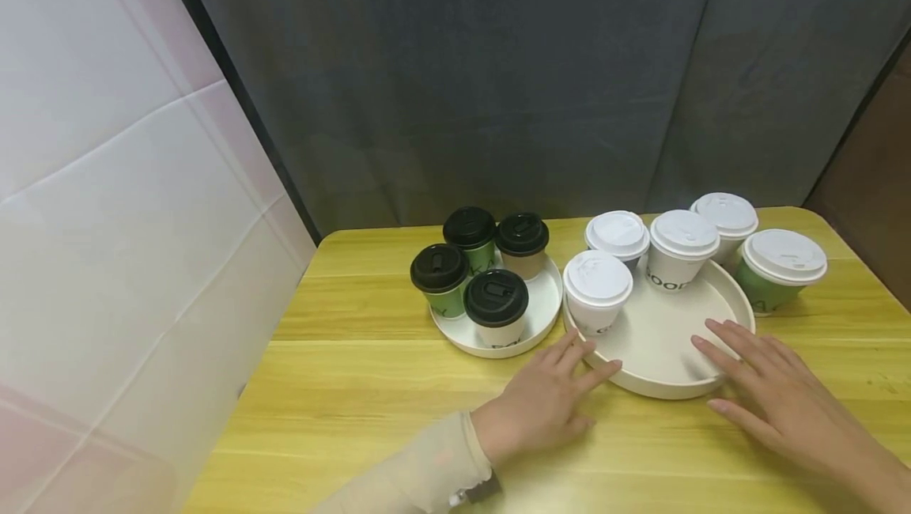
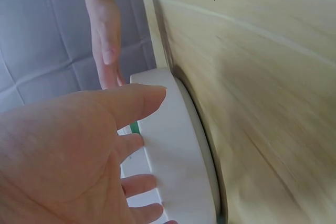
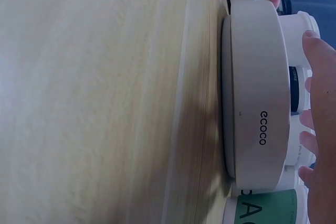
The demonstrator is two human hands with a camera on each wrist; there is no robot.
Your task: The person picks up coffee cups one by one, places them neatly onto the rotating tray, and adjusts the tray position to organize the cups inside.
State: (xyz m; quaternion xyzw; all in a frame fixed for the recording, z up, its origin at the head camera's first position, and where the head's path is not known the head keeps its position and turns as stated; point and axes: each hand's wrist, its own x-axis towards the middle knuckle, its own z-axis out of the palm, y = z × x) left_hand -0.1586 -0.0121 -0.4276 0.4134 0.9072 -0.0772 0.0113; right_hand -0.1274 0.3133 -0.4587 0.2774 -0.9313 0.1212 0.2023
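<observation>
A large round cream tray [image 1: 669,348] sits on the table, with several white-lidded paper cups on its far and left parts. My left hand [image 1: 544,399] is at the tray's front-left rim, its fingers loosely extended. In the left wrist view, its fingertips are right at the side of a tray [image 2: 176,156]. My right hand [image 1: 776,395] is spread at the right rim, fingers reaching over the edge and holding nothing. Closest to my left hand is a white cup [image 1: 596,292]; a green cup [image 1: 769,285] with a white lid stands just beyond my right fingers.
Left of the large tray is a smaller white tray [image 1: 455,334] bearing several black-lidded cups, among them a green one [image 1: 447,302]. Another white-lidded cup [image 1: 724,217] stands at the back right. A grey partition [image 1: 463,87] rises behind the wooden table [image 1: 342,387].
</observation>
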